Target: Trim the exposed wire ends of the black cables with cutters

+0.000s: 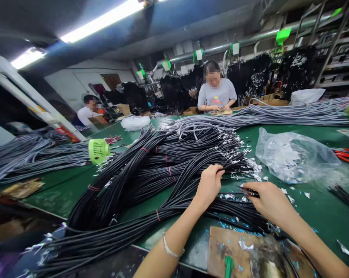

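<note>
Black cables lie in thick bundles tied with red bands, and many of their ends show white stripped wire. My left hand is closed in a pinch on a black cable near those ends, wearing a pale bracelet on its wrist. To its right, my right hand is closed around a small, dark, slender thing whose kind I cannot make out. Loose black cables run along the table under and between both hands.
A wooden block with a green knob stands at the near edge. Around lie a clear plastic bag, orange-handled pliers, a green fan, grey cables and scraps. Across the table a person works.
</note>
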### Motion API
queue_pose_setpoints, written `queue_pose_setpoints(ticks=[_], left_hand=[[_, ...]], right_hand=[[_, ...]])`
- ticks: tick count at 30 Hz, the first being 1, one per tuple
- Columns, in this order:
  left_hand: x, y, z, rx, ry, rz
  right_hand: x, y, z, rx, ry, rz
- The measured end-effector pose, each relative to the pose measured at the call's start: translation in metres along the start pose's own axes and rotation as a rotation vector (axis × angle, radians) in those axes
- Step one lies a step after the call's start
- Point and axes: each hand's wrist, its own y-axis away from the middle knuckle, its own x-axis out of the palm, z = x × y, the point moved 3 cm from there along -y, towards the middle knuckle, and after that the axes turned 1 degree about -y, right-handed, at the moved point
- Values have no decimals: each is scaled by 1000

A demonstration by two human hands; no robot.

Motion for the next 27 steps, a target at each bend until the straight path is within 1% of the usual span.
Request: queue_pose_setpoints(ticks=[2,4,7,9,14,17,21,23,25,27], left_hand=[[-12,4,-14,64,79,-56],[-23,11,-29,168,277,-181],[-29,22,-41,213,368,-271],[-30,26,-43,215,375,-308],[-33,29,-44,252,344,-368],[-34,29,-45,252,324,-327],[-35,27,-46,266,319,-212],[-35,27,-46,289,323,-164],[-34,28,-46,317,307,-124],[-32,29,-46,323,267,-121]], right_hand=[[-6,-3,5,16,-47,-74],[-11,-2,9,29,-163,-166],[-15,1,14,28,-392,-270],[-16,3,17,26,-474,-273],[-13,4,19,68,-590,-249],[-13,5,18,46,-570,-283],[-17,7,19,-30,-402,-359],[-18,7,19,-59,-370,-355],[-18,7,19,-57,-375,-333],[-18,7,18,-31,-392,-316]])
